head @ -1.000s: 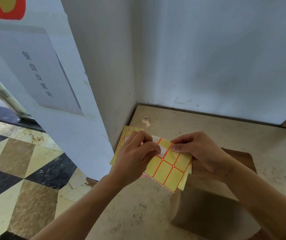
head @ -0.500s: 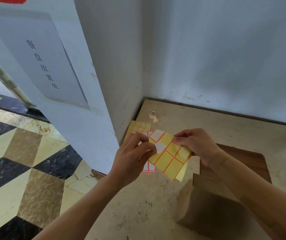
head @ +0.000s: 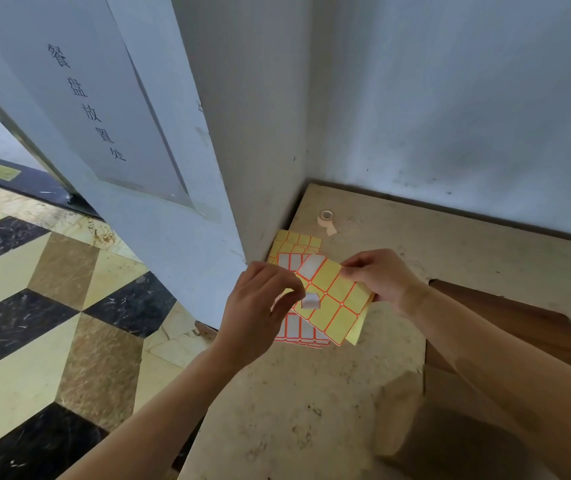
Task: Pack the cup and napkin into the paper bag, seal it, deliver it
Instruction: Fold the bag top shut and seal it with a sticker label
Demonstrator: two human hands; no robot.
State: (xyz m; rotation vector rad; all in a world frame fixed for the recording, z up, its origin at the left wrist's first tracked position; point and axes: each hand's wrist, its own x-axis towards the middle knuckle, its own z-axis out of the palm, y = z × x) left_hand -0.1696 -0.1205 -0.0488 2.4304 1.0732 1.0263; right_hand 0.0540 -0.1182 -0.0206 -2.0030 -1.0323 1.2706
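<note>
The paper bag (head: pixel 457 441) stands at the lower right on the stone counter (head: pixel 294 410), nearest the camera, its top partly hidden behind the right forearm; the cup and napkin cannot be seen. Just beyond it, a brown board (head: pixel 526 323) lies flat on the counter. Above the counter, both hands work on a yellow label sheet (head: pixel 337 306) with orange-red borders. The right hand (head: pixel 377 277) grips the sheet's far right edge, fingers closed on it. The left hand (head: pixel 256 313) pinches, between thumb and forefinger, a label (head: pixel 310 301) that curls up white side out, one end attached to the sheet. One cell at the sheet's far corner is bare white. Beneath the held sheet, more label sheets (head: pixel 294 247) lie stacked on the counter against the white partition (head: pixel 242 150). Farther back, a small beige tape roll (head: pixel 325 218) sits near the corner where the partition meets the rear wall (head: pixel 450 98). A paper notice (head: pixel 87 105) with printed characters is fixed on the partition's left face.
</note>
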